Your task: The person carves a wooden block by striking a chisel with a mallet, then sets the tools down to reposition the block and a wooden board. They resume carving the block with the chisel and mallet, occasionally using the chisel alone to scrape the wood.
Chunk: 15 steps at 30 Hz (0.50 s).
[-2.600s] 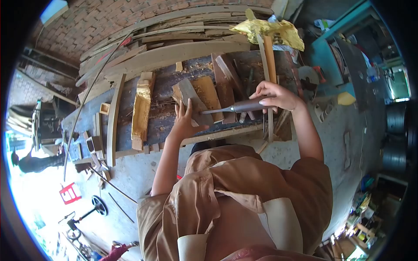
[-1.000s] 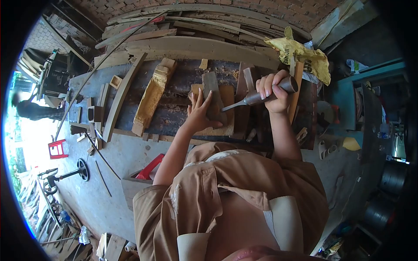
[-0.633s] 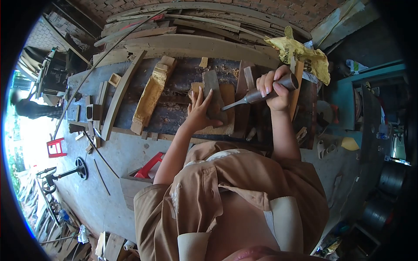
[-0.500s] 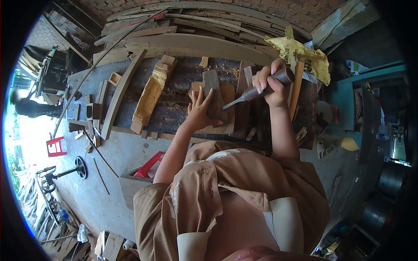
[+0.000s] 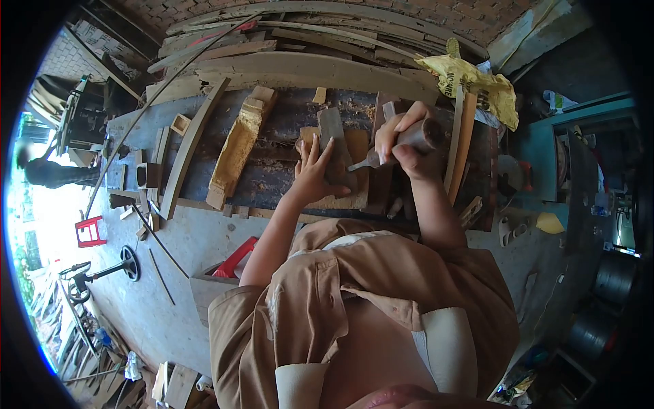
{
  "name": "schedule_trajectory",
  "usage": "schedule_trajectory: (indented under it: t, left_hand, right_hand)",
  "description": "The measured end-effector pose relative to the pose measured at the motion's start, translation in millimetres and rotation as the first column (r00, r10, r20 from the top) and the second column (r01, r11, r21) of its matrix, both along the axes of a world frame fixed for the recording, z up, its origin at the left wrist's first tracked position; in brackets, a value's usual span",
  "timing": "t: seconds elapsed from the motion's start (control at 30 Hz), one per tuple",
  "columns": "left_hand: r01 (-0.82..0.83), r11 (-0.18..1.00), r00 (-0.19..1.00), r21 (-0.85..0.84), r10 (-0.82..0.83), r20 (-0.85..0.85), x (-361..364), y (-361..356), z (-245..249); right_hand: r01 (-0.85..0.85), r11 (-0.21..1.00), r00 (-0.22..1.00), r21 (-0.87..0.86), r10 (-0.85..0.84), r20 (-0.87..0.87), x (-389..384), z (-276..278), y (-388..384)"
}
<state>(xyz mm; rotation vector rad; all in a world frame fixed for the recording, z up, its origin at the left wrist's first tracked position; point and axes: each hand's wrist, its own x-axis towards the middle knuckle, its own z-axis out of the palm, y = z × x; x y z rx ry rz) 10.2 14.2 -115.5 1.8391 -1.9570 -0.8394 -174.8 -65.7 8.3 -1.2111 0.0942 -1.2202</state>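
Observation:
My left hand (image 5: pixel 315 172) lies with its fingers spread across a flat grey-brown block (image 5: pixel 333 127) on the workbench, pressing on it. Beneath that block is a lighter, yellowish wooden board (image 5: pixel 357 146). My right hand (image 5: pixel 412 140) is wrapped round a chisel (image 5: pixel 430 131), whose thick, dark handle end points up toward the camera. The chisel's metal blade (image 5: pixel 368 162) slants down to the left, with its tip at the block's right edge, near my left thumb. A dark wooden piece (image 5: pixel 380 184) lies just right of the board.
The workbench (image 5: pixel 272 160) also bears a rough yellow wooden piece (image 5: pixel 235 150), a long curved slat (image 5: pixel 194 146) and small offcuts. Upright slats (image 5: pixel 461 136) and a yellow sack (image 5: pixel 480 92) stand at the right. Planks (image 5: pixel 306 68) are piled behind. At far left is another person (image 5: pixel 61 172).
My right hand has shifted left and lower along the chisel, closer to the blade, and the handle has come left with it. My left hand stays in place on the block.

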Motion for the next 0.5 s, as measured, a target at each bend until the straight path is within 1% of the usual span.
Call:
schedule_trajectory:
  t: [0.03, 0.1, 0.13, 0.27, 0.33, 0.37, 0.43, 0.47, 0.5]
  left_hand:
    - [0.0, 1.0, 1.0, -0.001, 0.0, 0.004, -0.3, -0.1, 0.6]
    - [-0.003, 1.0, 1.0, -0.001, 0.003, 0.01, 0.0, -0.4, 0.7]
    - [0.001, 1.0, 1.0, -0.002, -0.001, 0.011, 0.3, -0.4, 0.4]
    - [0.004, 1.0, 1.0, 0.02, -0.005, 0.014, 0.1, -0.6, 2.1]
    - [0.002, 1.0, 1.0, 0.024, -0.002, 0.012, -0.1, -0.5, 2.9]
    - [0.0, 1.0, 1.0, 0.026, -0.001, 0.011, -0.3, -0.4, 3.2]
    - [0.0, 1.0, 1.0, 0.029, -0.001, 0.019, -0.4, -0.5, 3.8]
    - [0.003, 0.999, 1.0, 0.034, -0.004, 0.027, -0.3, -0.4, 4.0]
    - [0.001, 0.999, 1.0, 0.035, -0.002, 0.028, -0.2, -0.6, 3.6]
  right_hand:
    - [-0.003, 1.0, 1.0, 0.001, 0.003, 0.001, -0.8, -1.0, -4.9]
    - [0.11, 0.992, 0.994, -0.054, -0.11, 0.014, -2.0, -2.8, -15.3]
    - [0.186, 0.982, 0.982, -0.01, -0.186, -0.008, -2.6, -6.4, -16.3]
    - [0.204, 0.977, 0.979, -0.055, -0.205, -0.003, -11.8, -19.9, -26.5]
    - [0.45, 0.893, 0.893, -0.008, -0.45, 0.004, -8.3, -13.5, -16.0]
    - [0.448, 0.894, 0.894, -0.008, -0.448, 0.003, -8.5, -10.8, -12.8]
    - [0.517, 0.856, 0.847, -0.01, -0.513, -0.141, -8.4, -4.8, -8.8]
    - [0.514, 0.858, 0.849, -0.01, -0.51, -0.14, -7.5, -0.5, -7.6]
    - [0.477, 0.878, 0.872, 0.039, -0.467, -0.147, -6.5, 3.8, -6.4]
